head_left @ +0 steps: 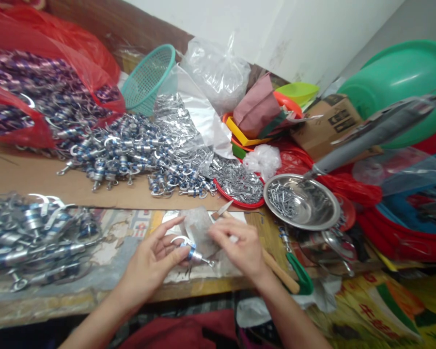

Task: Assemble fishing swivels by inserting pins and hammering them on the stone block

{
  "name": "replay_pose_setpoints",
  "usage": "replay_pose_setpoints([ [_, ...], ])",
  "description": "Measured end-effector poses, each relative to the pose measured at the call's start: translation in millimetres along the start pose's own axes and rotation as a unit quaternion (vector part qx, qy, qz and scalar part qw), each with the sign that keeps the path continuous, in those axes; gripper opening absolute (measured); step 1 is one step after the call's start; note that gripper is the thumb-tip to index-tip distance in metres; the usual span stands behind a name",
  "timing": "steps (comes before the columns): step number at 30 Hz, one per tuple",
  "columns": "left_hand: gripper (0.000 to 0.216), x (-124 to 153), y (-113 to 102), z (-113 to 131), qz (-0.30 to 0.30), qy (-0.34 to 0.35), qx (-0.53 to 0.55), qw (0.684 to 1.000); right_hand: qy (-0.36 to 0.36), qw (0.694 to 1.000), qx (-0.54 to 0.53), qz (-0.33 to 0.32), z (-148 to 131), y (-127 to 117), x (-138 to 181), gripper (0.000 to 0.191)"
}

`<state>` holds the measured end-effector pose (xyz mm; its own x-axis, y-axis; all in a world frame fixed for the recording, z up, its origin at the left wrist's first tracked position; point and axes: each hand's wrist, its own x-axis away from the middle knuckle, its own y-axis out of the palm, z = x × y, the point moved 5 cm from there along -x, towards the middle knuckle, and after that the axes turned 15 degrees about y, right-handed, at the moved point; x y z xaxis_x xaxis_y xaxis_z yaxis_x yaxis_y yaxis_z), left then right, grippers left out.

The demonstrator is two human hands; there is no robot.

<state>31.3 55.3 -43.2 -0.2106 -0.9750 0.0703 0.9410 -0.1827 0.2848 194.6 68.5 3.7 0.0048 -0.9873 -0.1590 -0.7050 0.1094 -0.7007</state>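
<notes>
My left hand (pixel 148 257) is closed around a small blue-and-silver metal fitting (pixel 193 253) with a curved hook and a ring-ended stem, held low above the bench. Beside it, my right hand (pixel 241 245) has its fingers pinched together at the right side of a grey metal block (pixel 199 228); what is between them is hidden. A hammer's wooden handle (pixel 281 272) slants out from under my right wrist, and its pointed head shows beyond the fingers. Whether the right hand grips the hammer is unclear.
Similar fittings lie heaped at near left (pixel 32 237) and behind on cardboard (pixel 119 150). Small metal pieces fill a red dish (pixel 258 204); a steel bowl (pixel 330 220) holds pins. A grey-wrapped tool (pixel 378 131) reaches over the bowl. A green-handled item (pixel 303 276) sits at the bench edge.
</notes>
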Motion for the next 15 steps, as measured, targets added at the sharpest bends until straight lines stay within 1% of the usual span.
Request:
replay_pose_setpoints([
  [1, 0.071, -2, 1, 1, -0.008, -0.008, 0.004, 1.000, 0.033, 0.992, 0.108, 0.061, 14, -12, -17, 0.022],
  [2, 0.072, -4, 1, 2, -0.018, -0.013, 0.003, 1.000, 0.071, 0.967, 0.231, 0.084, 29, -21, -34, 0.025],
  [3, 0.072, -6, 1, 3, -0.028, -0.017, 0.000, 0.999, 0.092, 0.955, 0.270, 0.084, 43, -27, -51, 0.027],
  [5, 0.069, -10, 3, 6, -0.053, -0.026, -0.004, 0.998, 0.117, 0.939, 0.319, 0.061, 68, -34, -79, 0.025],
  [7, 0.069, -13, 4, 8, -0.079, -0.037, -0.003, 0.996, 0.133, 0.928, 0.347, 0.034, 85, -34, -97, 0.024],
  [10, 0.070, -17, 3, 7, -0.104, -0.055, 0.008, 0.993, 0.142, 0.917, 0.374, 0.016, 95, -29, -105, 0.027],
  [13, 0.073, -19, 1, 4, -0.102, -0.062, 0.030, 0.992, 0.141, 0.917, 0.371, 0.025, 96, -30, -105, 0.033],
  [15, 0.077, -20, 0, 2, -0.091, -0.061, 0.042, 0.993, 0.141, 0.922, 0.358, 0.039, 96, -33, -103, 0.032],
])
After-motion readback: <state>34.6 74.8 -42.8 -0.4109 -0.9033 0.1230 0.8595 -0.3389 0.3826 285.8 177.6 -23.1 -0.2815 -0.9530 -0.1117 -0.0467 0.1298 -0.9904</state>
